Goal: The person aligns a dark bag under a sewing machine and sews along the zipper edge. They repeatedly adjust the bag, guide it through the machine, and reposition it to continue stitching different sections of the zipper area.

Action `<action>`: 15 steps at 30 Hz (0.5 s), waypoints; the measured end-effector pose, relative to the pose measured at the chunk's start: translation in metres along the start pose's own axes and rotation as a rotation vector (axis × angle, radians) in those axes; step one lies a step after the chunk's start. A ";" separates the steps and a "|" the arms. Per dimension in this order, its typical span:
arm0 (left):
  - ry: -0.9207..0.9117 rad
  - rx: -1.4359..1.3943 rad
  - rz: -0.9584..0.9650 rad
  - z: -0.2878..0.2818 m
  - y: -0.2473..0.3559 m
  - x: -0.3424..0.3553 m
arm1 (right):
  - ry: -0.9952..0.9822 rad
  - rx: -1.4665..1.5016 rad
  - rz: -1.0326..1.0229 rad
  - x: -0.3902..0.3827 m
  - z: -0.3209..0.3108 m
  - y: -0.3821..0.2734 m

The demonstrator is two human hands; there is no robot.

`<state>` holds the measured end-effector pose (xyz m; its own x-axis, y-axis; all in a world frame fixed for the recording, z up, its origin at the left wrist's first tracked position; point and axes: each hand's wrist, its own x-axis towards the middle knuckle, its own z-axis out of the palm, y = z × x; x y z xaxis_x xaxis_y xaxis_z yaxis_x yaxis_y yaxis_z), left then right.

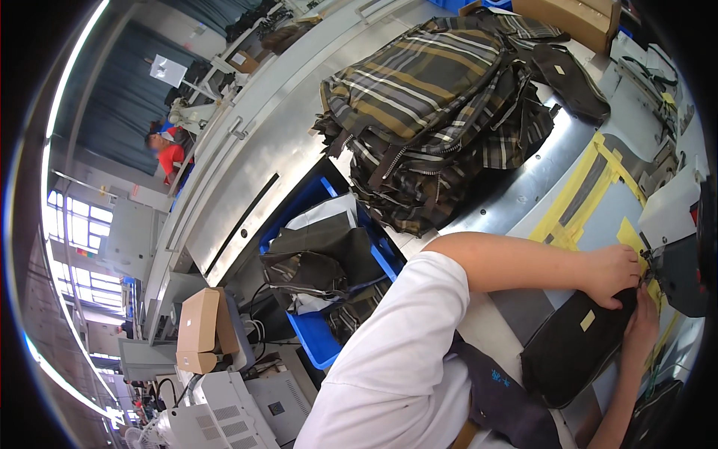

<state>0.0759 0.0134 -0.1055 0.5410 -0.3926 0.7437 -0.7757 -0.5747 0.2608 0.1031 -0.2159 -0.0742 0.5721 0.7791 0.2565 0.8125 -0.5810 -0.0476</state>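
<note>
In the head view, the left hand (pixel 613 273) and right hand (pixel 642 323) touch one end of a dark fabric piece (pixel 572 355) on the counter (pixel 523 313), beside a machine head (pixel 679 262); whether either grip is clenched, I cannot tell. Plaid fabric (pixel 419 93) lies piled beyond.

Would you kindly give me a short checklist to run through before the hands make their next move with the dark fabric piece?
1. Left hand on the dark fabric piece: ok, at its upper end, close to the machine head.
2. Right hand at the piece: ok, along its right edge.
3. Pale label facing up: ok, in plain view.
4. Plaid bags kept apart from the piece: ok, piled farther up the table.
5. Clearance between hands and needle: cannot tell, no needle can be made out.
6. Underside of the piece free of folds: cannot tell, it is hidden.
</note>
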 end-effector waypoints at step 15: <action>0.013 -0.018 -0.037 -0.001 0.005 0.001 | -0.002 -0.009 0.015 -0.001 -0.002 -0.003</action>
<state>0.0725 0.0111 -0.1031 0.5651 -0.3623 0.7412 -0.7611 -0.5756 0.2990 0.1001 -0.2159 -0.0724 0.5841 0.7709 0.2541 0.8031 -0.5943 -0.0431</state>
